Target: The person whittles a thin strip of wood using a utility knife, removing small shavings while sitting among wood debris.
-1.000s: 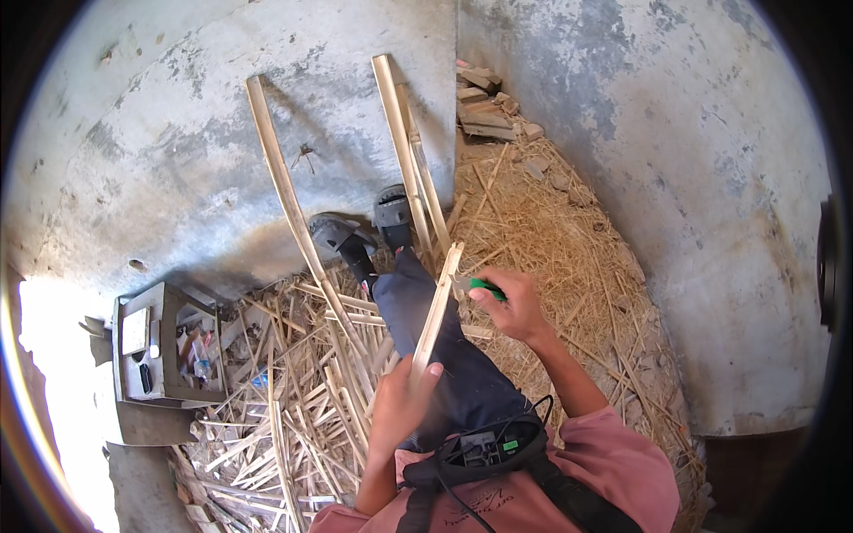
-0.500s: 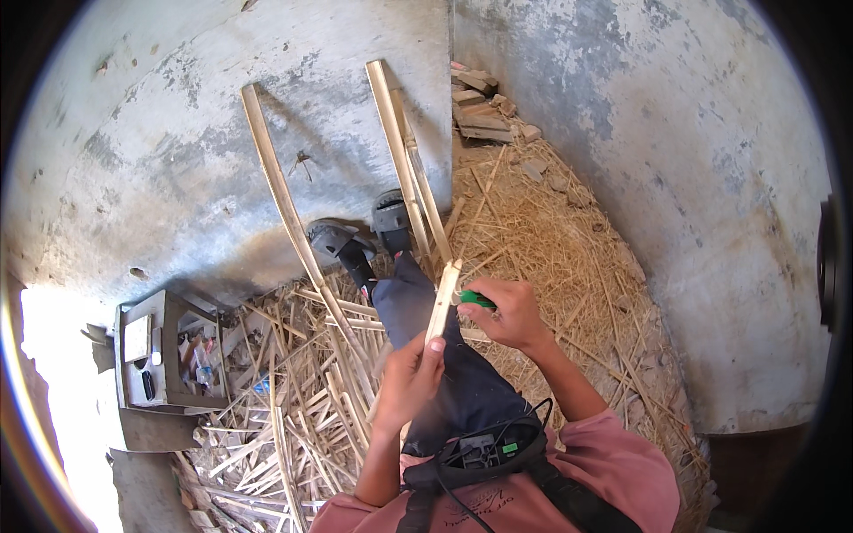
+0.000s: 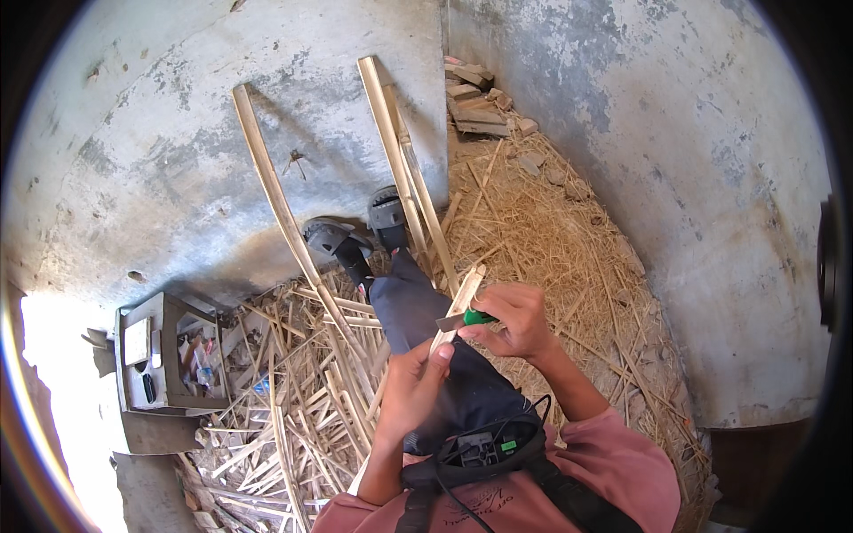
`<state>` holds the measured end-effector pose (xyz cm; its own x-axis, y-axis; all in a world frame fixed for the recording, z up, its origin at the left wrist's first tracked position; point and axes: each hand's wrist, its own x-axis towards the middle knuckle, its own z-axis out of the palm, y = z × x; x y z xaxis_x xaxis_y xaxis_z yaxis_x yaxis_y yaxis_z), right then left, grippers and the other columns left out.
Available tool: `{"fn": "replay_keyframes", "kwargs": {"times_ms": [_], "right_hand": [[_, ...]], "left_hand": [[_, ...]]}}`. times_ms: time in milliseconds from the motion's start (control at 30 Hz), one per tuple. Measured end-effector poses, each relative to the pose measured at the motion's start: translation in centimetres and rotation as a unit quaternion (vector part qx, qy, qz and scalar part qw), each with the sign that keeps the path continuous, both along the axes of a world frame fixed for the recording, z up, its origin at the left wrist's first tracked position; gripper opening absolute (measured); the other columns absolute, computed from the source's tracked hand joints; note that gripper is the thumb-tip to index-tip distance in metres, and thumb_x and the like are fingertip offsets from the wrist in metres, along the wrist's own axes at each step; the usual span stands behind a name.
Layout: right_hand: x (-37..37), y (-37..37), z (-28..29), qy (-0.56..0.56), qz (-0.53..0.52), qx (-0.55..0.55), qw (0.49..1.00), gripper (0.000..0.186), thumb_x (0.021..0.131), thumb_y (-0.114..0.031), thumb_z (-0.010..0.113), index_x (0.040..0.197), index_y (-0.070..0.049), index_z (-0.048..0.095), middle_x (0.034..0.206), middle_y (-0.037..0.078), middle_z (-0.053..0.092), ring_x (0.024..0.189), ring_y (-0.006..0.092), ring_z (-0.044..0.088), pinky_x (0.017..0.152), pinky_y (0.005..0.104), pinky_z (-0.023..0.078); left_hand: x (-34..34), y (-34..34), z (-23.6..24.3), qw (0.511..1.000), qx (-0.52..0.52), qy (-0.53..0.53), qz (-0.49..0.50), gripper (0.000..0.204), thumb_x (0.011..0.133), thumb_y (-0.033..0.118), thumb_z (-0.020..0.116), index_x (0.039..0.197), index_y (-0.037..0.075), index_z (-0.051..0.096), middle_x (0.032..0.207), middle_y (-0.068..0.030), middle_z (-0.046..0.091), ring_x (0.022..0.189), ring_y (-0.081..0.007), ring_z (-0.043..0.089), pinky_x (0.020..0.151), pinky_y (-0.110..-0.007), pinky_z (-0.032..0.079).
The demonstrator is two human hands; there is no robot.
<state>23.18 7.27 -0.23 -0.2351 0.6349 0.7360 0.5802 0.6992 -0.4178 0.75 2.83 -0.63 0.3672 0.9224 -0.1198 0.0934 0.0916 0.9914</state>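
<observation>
My left hand (image 3: pixel 416 384) is closed around the lower end of a short, pale bamboo strip (image 3: pixel 467 291), thumb on top. The strip slants up and to the right above my legs. In my right hand (image 3: pixel 517 322) is a knife with a green handle (image 3: pixel 480 317), gripped from the right side. Its short metal blade (image 3: pixel 450 323) lies across the strip, a little above my left thumb. My right fingers wrap round the handle and hide part of it.
Long bamboo strips (image 3: pixel 267 173) lean on the peeling wall ahead, beside my shoes (image 3: pixel 330 235). Cut strips (image 3: pixel 293 435) heap on the floor at left, near a wooden box (image 3: pixel 169 355) holding odds and ends. Shavings (image 3: pixel 555 258) cover the right; bricks (image 3: pixel 480 115) lie in the corner.
My right hand has brought the knife down the strip toward my left hand, and the blade now shows. The strip's upper end has tilted to the right.
</observation>
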Motion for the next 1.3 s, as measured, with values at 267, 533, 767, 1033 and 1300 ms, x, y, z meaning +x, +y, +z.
{"fn": "replay_keyframes", "kwargs": {"times_ms": [267,533,767,1033,1300], "right_hand": [[0.1,0.3,0.4,-0.044,-0.036,0.059,0.997,0.040,0.086,-0.051,0.085,0.089,-0.012,0.076,0.069,0.001,0.066,0.054,0.0207,0.064,0.050,0.0348,0.046],[4.2,3.2,-1.0,0.095,-0.195,0.010,0.976,0.041,0.100,-0.049,0.071,0.089,-0.010,0.075,0.068,0.001,0.064,0.055,0.0172,0.060,0.052,0.0365,0.044],[10.5,4.3,-2.9,0.167,-0.226,-0.081,0.956,0.059,0.107,-0.060,0.057,0.088,-0.006,0.067,0.071,0.000,0.063,0.058,0.0131,0.053,0.053,0.0328,0.042],[-0.8,-1.2,-2.0,-0.001,0.038,-0.034,0.999,0.036,0.090,-0.047,0.082,0.089,-0.012,0.073,0.071,0.004,0.064,0.055,0.0268,0.063,0.051,0.0375,0.046],[-1.7,-1.6,-1.6,-0.013,0.025,-0.032,0.999,0.036,0.090,-0.046,0.083,0.090,-0.011,0.074,0.072,0.003,0.066,0.056,0.0252,0.065,0.051,0.0376,0.047]], "left_hand": [[-0.3,-1.0,0.9,0.996,-0.047,-0.073,-0.033,0.047,0.119,0.041,0.044,0.084,0.011,0.050,0.070,0.0069,0.043,0.059,-0.0033,0.036,0.052,-0.024,0.029],[-2.5,-3.1,-1.5,0.989,-0.093,-0.079,-0.081,0.049,0.118,0.043,0.043,0.081,0.011,0.048,0.068,0.0050,0.042,0.057,-0.0051,0.037,0.050,-0.025,0.030],[-5.5,-4.7,-4.6,0.975,-0.193,-0.071,-0.080,0.050,0.117,0.048,0.044,0.082,0.012,0.048,0.064,0.0051,0.038,0.052,-0.0053,0.033,0.046,-0.026,0.027],[-2.2,-1.5,-1.6,0.972,-0.180,-0.140,-0.055,0.054,0.116,0.052,0.042,0.081,0.012,0.046,0.064,0.0056,0.034,0.051,-0.0057,0.028,0.046,-0.025,0.024],[-1.0,-1.6,0.6,0.978,-0.169,-0.123,-0.016,0.055,0.115,0.057,0.040,0.083,0.013,0.045,0.064,0.0058,0.036,0.052,-0.0057,0.030,0.047,-0.026,0.023]]}}
